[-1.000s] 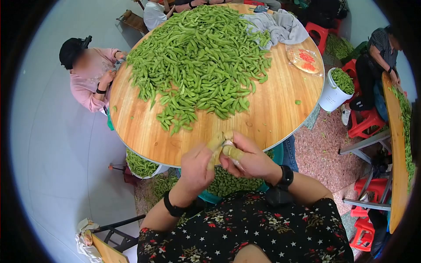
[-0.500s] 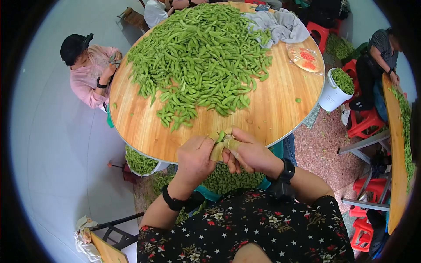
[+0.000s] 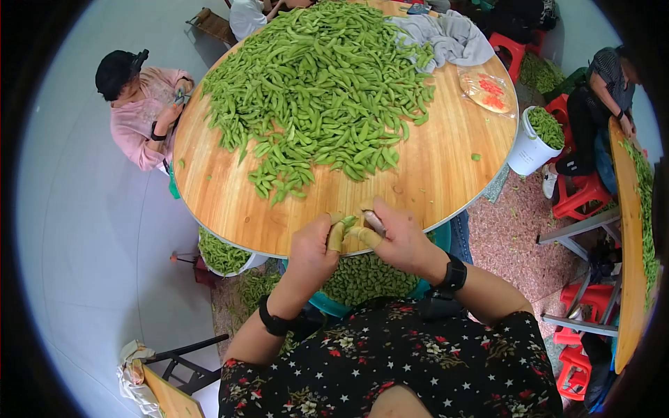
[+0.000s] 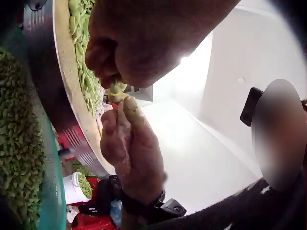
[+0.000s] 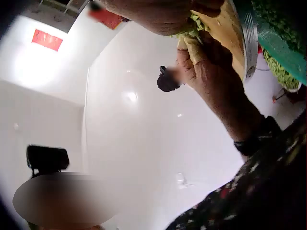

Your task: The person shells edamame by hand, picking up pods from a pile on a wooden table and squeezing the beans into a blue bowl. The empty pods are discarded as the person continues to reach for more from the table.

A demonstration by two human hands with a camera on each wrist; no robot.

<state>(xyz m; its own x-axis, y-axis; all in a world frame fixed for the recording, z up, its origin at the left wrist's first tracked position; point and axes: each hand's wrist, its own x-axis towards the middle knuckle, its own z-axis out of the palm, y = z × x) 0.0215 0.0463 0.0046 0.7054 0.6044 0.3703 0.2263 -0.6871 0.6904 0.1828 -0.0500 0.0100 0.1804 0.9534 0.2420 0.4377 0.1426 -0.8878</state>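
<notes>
My left hand (image 3: pixel 313 244) pinches a green edamame pod (image 3: pixel 348 221) between thumb and forefinger, over the near edge of the round wooden table (image 3: pixel 446 167). Opposite it, my right hand (image 3: pixel 410 240) has its thumb tip right by the pod. Yellowish covers wrap fingers of both hands. A pale, shiny strip (image 3: pixel 375 223) shows between the right thumb and forefinger; I cannot tell what it is. In the right wrist view the pod (image 5: pixel 194 31) shows at the left fingertips, partly behind the right hand. A large pile of edamame pods (image 3: pixel 313 97) covers the table's far side.
Under my hands stands a teal tub (image 3: pixel 327 304) of shelled-looking green beans (image 3: pixel 366 279). White buckets (image 3: pixel 527 155) of pods flank the table. A grey cloth (image 3: pixel 446 42) and a bagged flat round item (image 3: pixel 484 92) lie at the right. Another person (image 3: pixel 143 115) sits at the left.
My hands have drawn apart from their close grip. The pod, first seen between both hands half a second ago, now stays at the left fingers. The person at the left has lowered their head.
</notes>
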